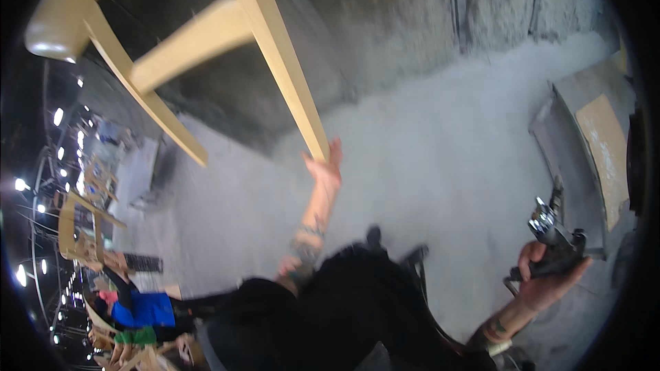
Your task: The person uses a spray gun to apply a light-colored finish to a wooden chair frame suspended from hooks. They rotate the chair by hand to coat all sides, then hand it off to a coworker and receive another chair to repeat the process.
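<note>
A pale wooden chair frame (278, 48) reaches down from the upper left, slightly blurred. My left hand (324, 166) holds the lower end of its long straight leg, thumb on one side and fingers on the other. A crosspiece (196, 41) joins that leg to a curved second leg (165, 117). At the lower right, my right hand (550, 282) is wrapped round a black and chrome hand tool (548, 227); its exact kind is unclear. The tool is well apart from the chair frame.
A grey bench (550, 124) with a brown board (605, 154) stands at the right. Grey floor (440, 144) meets a rough wall (412, 14). At the lower left are a person in blue (144, 309), another in green, and more wooden chair frames (75, 227).
</note>
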Tool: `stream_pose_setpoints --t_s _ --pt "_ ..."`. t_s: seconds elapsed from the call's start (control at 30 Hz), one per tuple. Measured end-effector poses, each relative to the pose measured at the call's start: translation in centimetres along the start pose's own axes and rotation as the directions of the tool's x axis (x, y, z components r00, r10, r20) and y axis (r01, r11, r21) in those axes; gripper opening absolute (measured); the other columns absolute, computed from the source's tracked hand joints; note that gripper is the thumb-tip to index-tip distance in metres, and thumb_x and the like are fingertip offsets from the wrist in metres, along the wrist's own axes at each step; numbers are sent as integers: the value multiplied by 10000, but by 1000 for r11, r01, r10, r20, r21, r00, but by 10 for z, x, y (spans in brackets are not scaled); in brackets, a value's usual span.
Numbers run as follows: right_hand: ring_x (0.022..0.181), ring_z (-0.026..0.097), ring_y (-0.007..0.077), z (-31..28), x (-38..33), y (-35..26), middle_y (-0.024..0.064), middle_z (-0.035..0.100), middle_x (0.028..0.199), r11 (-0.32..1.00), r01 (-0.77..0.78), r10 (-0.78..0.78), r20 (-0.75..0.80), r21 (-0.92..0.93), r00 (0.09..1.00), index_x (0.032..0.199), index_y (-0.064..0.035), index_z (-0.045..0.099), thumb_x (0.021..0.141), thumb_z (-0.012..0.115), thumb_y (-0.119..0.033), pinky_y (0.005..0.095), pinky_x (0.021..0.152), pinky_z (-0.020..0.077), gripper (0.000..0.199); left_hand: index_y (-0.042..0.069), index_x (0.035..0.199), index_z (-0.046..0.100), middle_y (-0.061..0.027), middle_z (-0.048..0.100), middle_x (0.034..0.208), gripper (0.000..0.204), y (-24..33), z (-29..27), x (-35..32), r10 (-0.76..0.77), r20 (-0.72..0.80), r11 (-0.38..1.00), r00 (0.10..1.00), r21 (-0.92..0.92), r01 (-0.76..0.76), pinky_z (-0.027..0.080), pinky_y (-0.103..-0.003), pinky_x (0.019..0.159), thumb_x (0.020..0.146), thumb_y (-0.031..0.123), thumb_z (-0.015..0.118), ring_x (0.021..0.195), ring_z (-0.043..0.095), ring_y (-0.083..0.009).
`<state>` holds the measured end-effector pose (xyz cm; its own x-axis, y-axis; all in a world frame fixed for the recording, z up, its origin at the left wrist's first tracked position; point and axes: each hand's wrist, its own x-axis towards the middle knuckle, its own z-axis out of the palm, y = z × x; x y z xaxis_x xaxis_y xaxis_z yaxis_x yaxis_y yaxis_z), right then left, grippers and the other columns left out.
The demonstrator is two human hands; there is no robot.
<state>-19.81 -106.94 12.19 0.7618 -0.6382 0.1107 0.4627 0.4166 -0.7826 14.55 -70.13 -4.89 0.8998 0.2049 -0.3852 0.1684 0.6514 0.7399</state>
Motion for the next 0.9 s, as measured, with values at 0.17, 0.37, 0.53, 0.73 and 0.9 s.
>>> stream_pose_setpoints --t_s 0.17,0.37,0.53,0.73,0.9 --pt "492 539 161 -28 -37 43 165 671 728 927 -319 319 -36 -196 947 1242 4 612 991 325 -788 255 397 314 879 15 1011 611 -201 686 1145 792 10 -7 -1 25 -35 995 999 98 -21 344 -531 1200 1090 548 30 1289 589 -376" --pt "442 485 128 -26 -43 84 147 647 672 709 -386 484 9 -591 875 931 60 636 1031 398 -685 245 385 290 789 13 954 619 -195 710 1050 731 22 -19 1 28 40 988 999 151 -34 343 -541 1214 1108 478 77 1246 612 -410" --pt "441 491 183 -29 -19 92 140 614 710 950 -310 300 -143 -50 943 1034 24 614 1034 338 -710 268 349 275 784 4 866 628 -200 715 912 475 38 -40 8 22 122 976 992 214 -48 372 -571 1202 1088 262 297 1220 618 -476" --pt "475 556 239 -76 16 115 141 601 738 939 -291 280 86 183 956 1131 3 628 997 309 -787 271 363 302 863 -9 801 633 -188 689 769 390 50 -75 22 -78 194 940 978 341 7 432 -595 1152 1040 180 389 1182 636 -508" --pt "521 599 210 -109 19 151 165 646 734 846 -465 516 179 -261 838 1038 66 607 1039 383 -682 260 375 310 781 -33 863 624 -188 679 740 482 64 -111 36 -172 307 948 936 311 72 499 -600 1074 1068 260 301 1107 670 -520"
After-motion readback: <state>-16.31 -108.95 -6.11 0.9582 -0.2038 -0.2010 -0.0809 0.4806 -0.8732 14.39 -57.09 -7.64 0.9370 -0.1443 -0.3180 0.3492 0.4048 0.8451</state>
